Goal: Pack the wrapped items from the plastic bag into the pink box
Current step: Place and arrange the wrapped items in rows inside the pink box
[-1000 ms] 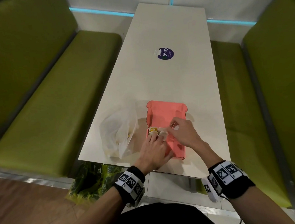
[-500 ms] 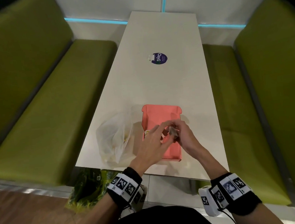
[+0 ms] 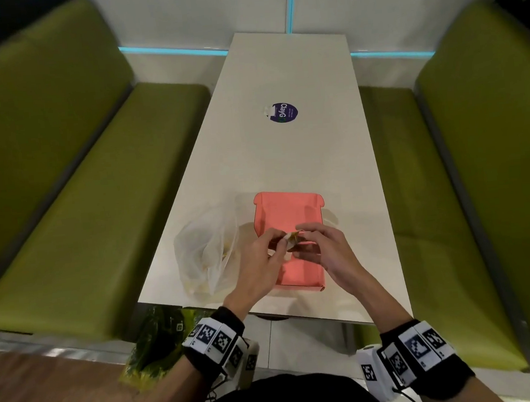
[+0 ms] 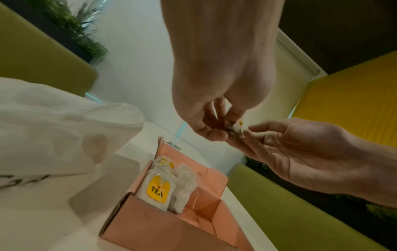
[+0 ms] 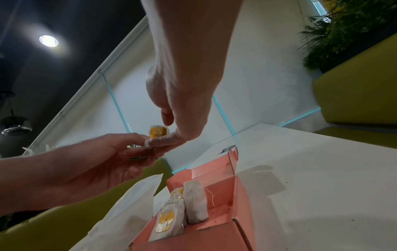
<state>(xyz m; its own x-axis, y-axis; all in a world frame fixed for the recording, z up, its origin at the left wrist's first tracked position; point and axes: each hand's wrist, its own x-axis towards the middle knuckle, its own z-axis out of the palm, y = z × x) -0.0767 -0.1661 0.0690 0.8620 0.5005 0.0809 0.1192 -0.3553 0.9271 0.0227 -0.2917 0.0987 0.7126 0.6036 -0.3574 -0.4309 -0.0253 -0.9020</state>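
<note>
The pink box (image 3: 285, 210) lies open on the white table (image 3: 285, 154), with several wrapped tea bags (image 4: 158, 188) standing upright at its left end. Above the box, my left hand (image 3: 275, 247) and right hand (image 3: 306, 237) pinch one small wrapped tea bag (image 3: 292, 237) between their fingertips. Its yellow label (image 5: 158, 131) shows in the right wrist view. The translucent plastic bag (image 3: 206, 253) lies just left of the box, and I cannot make out its contents.
A round purple sticker (image 3: 283, 112) sits farther up the table. Green bench seats (image 3: 92, 198) run along both sides. The table's near edge (image 3: 266, 311) is just below the box.
My left hand has come up out of the box and met the right hand. Both now hold one tea bag above the box instead of down at its contents.
</note>
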